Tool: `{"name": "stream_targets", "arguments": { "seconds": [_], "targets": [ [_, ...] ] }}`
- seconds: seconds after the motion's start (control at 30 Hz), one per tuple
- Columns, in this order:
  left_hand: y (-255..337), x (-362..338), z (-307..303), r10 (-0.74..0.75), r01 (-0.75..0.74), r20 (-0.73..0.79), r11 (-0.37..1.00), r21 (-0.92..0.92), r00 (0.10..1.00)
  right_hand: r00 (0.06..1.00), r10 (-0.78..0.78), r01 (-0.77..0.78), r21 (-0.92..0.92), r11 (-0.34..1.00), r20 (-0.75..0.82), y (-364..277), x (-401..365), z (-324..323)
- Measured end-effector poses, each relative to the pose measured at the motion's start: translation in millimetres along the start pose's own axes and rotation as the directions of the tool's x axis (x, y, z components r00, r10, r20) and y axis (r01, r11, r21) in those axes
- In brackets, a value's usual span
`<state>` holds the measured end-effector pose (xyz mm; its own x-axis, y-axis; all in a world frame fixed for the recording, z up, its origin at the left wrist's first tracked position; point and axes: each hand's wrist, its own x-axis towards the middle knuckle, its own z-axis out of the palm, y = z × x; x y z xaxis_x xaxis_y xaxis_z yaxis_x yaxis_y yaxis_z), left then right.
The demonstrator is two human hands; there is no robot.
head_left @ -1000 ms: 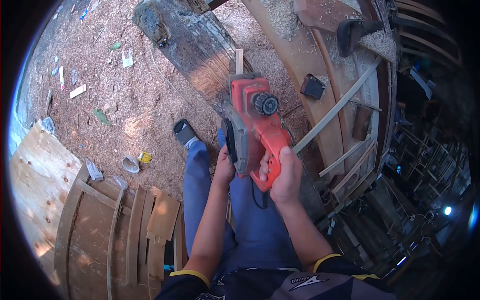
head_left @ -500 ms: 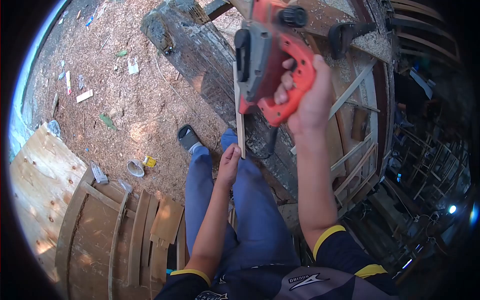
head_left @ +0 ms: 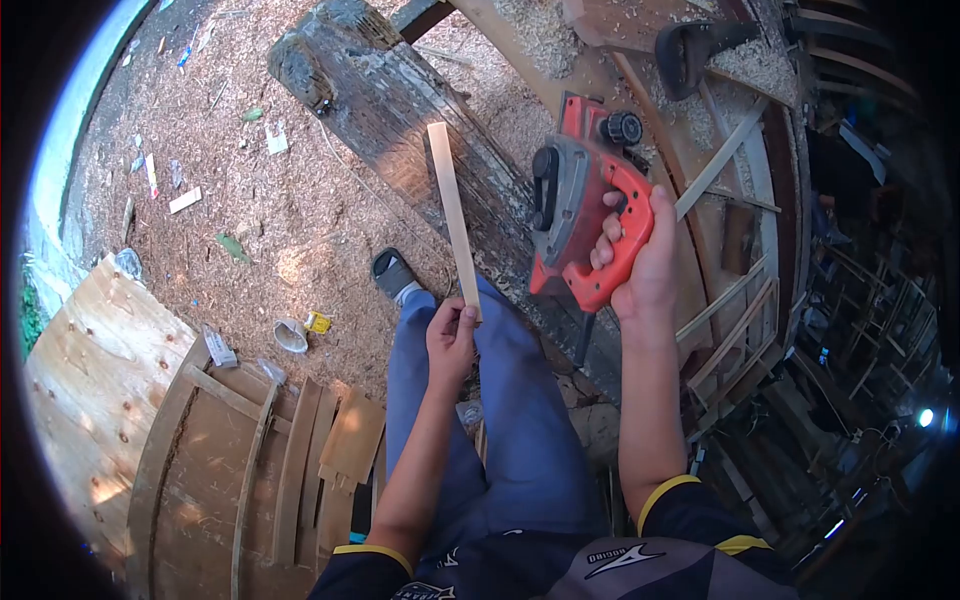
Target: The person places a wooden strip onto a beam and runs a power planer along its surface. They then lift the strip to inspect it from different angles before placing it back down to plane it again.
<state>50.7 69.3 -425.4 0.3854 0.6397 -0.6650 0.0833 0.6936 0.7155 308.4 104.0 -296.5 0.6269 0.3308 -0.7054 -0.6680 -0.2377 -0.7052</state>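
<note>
Head view: strip (head_left: 452,205), lower end hidden inside left hand (head_left: 450,340)

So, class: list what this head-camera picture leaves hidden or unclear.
Head view: electric planer sole faces away, blade unseen.
Head view: its trigger is covered by the right hand.
Head view: wooden slat lower end hidden inside the left hand.
Head view: workshop at right too dark.

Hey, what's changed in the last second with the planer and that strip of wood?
The right hand lifted the orange planer off the wood strip, swung it up, then brought it down to the strip's right. The strip, now uncovered, stands tilted in the left hand, gripped by its lower end. Unchanged: the right hand's hold on the handle, and the log.
</note>
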Motion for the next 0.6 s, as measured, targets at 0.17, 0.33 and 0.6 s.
{"name": "stream_targets", "arguments": {
  "seconds": [0.17, 0.33, 0.6],
  "targets": [
    [5.1, -0.7, -1.2, 0.033, -0.032, -0.007, 0.999, 0.008, 0.999, 0.999, -0.046, 0.046, -0.022, 0.999, -0.002, -2.7, 11.7, 21.7],
    [12.2, -2.6, -7.8, 0.064, -0.064, 0.004, 0.997, 0.046, 0.998, 0.998, -0.065, 0.065, -0.02, 0.998, -0.011, 5.6, 17.9, 25.5],
    [18.4, -10.2, -17.1, 0.123, -0.126, 0.044, 0.99, 0.068, 0.991, 0.964, -0.257, 0.22, -0.354, 0.909, -0.061, 12.1, 3.9, 20.2]
  ]
}}
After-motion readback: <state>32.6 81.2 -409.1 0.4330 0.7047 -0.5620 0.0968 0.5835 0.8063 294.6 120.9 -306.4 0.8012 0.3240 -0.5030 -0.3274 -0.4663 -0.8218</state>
